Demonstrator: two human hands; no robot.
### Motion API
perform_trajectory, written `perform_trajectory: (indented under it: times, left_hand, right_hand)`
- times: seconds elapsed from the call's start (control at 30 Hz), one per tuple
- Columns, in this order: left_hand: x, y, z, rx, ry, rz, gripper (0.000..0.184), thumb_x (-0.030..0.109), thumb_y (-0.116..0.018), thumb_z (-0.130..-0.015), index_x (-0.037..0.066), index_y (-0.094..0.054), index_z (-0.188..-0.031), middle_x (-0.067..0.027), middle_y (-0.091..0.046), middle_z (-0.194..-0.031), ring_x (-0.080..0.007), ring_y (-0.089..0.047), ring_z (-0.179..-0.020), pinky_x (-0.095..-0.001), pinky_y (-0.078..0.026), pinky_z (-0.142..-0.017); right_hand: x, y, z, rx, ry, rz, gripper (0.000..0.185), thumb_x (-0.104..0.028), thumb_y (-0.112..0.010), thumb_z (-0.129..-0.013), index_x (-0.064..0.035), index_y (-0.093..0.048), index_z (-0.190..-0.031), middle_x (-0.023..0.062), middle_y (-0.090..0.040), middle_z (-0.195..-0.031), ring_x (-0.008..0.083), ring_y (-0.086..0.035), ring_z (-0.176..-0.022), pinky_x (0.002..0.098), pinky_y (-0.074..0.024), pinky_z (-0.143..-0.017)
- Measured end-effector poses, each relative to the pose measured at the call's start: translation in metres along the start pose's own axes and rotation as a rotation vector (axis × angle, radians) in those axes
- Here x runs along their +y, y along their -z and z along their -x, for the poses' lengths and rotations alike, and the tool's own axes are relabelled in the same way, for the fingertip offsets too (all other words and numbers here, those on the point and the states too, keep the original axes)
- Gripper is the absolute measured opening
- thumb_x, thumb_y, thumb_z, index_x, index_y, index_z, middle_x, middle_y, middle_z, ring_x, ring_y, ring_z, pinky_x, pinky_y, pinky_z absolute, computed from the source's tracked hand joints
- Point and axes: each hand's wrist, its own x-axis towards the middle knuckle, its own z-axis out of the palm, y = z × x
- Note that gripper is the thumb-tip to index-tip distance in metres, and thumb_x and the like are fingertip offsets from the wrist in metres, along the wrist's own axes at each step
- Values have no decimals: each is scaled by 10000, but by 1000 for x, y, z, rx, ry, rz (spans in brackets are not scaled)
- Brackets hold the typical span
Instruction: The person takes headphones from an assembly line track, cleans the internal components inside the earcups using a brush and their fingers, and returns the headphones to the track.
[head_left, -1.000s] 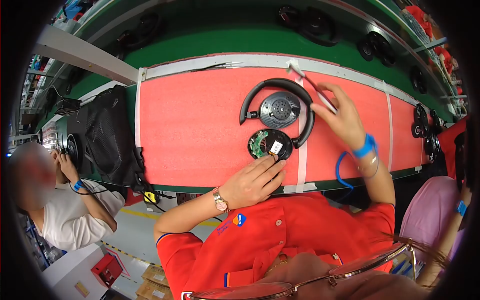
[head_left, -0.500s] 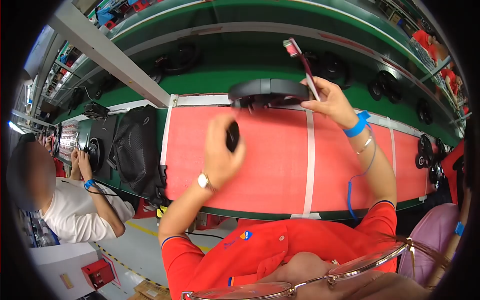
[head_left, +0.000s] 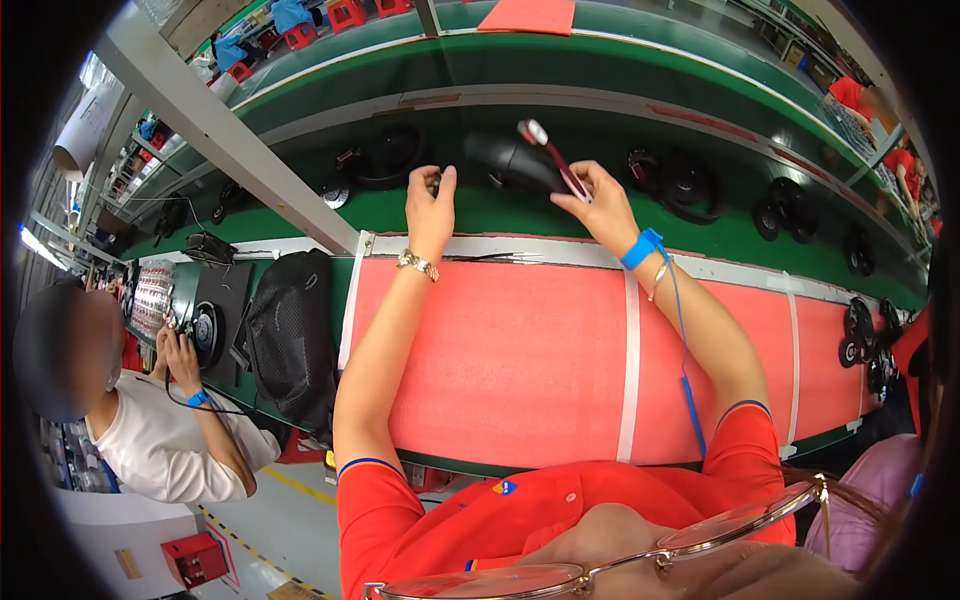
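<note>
My right hand point(head_left: 600, 208) is closed round a toothbrush point(head_left: 555, 160) with a dark red and white handle, its head pointing up and left. Against those fingers lies a thick black curved part point(head_left: 510, 162), blurred by motion, above the green conveyor belt; whether the fingers also grip it I cannot tell. To its left, my left hand point(head_left: 432, 218) is raised with thumb and fingers round a small dark thing point(head_left: 434, 184), mostly hidden. Below both hands stretches the pink mat point(head_left: 500, 360) of the bench.
Black wheel-like assemblies rest on the belt, one point(head_left: 395, 155) left and another point(head_left: 685, 185) right. A grey post point(head_left: 240, 140) slants at the left. A black mesh bag point(head_left: 292, 335) lies beside the mat. A co-worker point(head_left: 165, 430) handles a round black part. A blue wrist cord point(head_left: 690, 400) hangs from my right wrist.
Both hands have moved away from me, from over the mat to over the belt. The toothbrush and black curved part have shifted left with my right hand.
</note>
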Motion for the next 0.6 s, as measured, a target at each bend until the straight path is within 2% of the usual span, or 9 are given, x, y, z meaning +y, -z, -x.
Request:
perform_trajectory:
  times: [0.07,0.1,0.17,0.23,0.3,0.37,0.43,0.57,0.6]
  left_hand:
    - [3,-4,-13,43,-93,-111,440,305,-661,-891,-39,-543,-1139,-129,-622,-1026,-199,-610,-878,-312,-511,-744]
    - [4,-8,-15,64,-176,-210,452,299,-677,-875,-44,-545,-1138,-145,-619,-1038,-228,-613,-894,-330,-504,-781]
    - [5,-18,-14,53,-224,-281,450,259,-709,-809,-31,-569,-1123,-191,-584,-1095,-320,-571,-1017,-390,-458,-891]
    - [9,-32,-14,69,-273,-371,454,261,-716,-786,-19,-580,-1116,-196,-578,-1099,-355,-532,-1042,-420,-430,-924]
    - [13,-48,-16,60,-268,-407,455,280,-719,-776,0,-594,-1112,-199,-578,-1100,-375,-520,-1039,-443,-428,-919]
    - [17,-62,-20,25,-339,-444,456,283,-722,-774,2,-591,-1109,-188,-576,-1102,-378,-514,-1052,-460,-435,-912]
    - [20,-79,-20,69,-421,-579,476,399,-695,-793,17,-609,-1064,-164,-595,-1079,-345,-535,-1035,-485,-443,-857]
    - [10,-102,-20,-15,-556,-652,519,485,-617,-840,26,-614,-1083,-161,-586,-1140,-341,-492,-1139,-541,-349,-987]
    - [11,-103,-19,-2,-670,-715,532,507,-590,-855,32,-614,-1091,-157,-578,-1171,-339,-471,-1180,-560,-299,-1037]
  right_hand:
    - [5,-13,-17,115,-129,-318,385,-149,-733,-842,51,-528,-1099,36,-551,-744,79,-486,-578,228,-377,-507]
    - [5,-15,-24,111,-126,-320,385,-149,-733,-842,51,-528,-1099,36,-551,-744,79,-486,-578,228,-377,-507]
    - [5,-17,-36,158,-392,-429,365,-210,-718,-860,46,-532,-1043,33,-516,-652,80,-441,-519,232,-329,-468]
    - [25,-28,-47,175,-420,-501,325,-242,-687,-888,22,-526,-986,30,-480,-598,79,-403,-479,238,-292,-442]
    - [39,-33,-51,83,-630,-722,270,-219,-670,-900,3,-519,-935,36,-470,-599,83,-385,-475,237,-292,-436]
    - [49,-41,-50,98,-674,-667,257,-212,-658,-908,5,-527,-949,39,-483,-634,78,-367,-472,229,-296,-431]
    - [53,-43,-46,91,-627,-584,259,-219,-662,-905,0,-535,-961,47,-511,-687,75,-371,-476,227,-309,-432]
    - [48,-47,-40,202,-543,-403,422,-220,-690,-867,5,-546,-1194,36,-539,-765,107,-507,-652,226,-384,-472]
    - [60,-46,-44,195,-559,-260,637,-201,-720,-806,64,-454,-1321,194,-498,-1151,217,-605,-754,301,-509,-586]
